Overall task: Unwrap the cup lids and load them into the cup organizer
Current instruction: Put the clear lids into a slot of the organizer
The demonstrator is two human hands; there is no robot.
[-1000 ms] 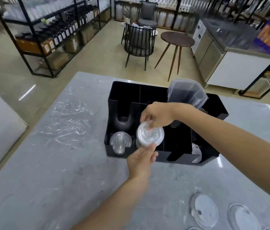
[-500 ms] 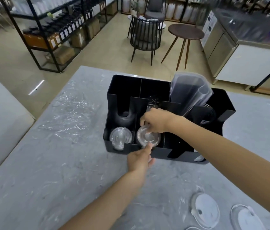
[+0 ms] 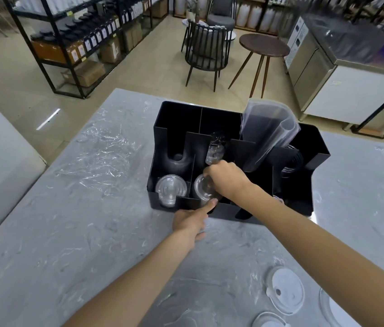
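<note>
A black cup organizer stands on the grey marble table. Its front left slot holds a stack of clear lids. In the slot beside it sits a second stack of clear lids, with my right hand closed on its top from above. My left hand rests at the organizer's front wall, its index finger stretched out and touching the lower edge of that stack. A strip of clear wrapper trails up behind my right hand.
Crumpled clear wrap lies on the table left of the organizer. A clear plastic sleeve stands in the back right compartment. Loose white-lined lids lie at the near right. A chair and round table stand on the floor beyond.
The stack of lids went from above the organizer's front down into the second slot. My right hand followed it down; my left hand dropped to the front wall with one finger out.
</note>
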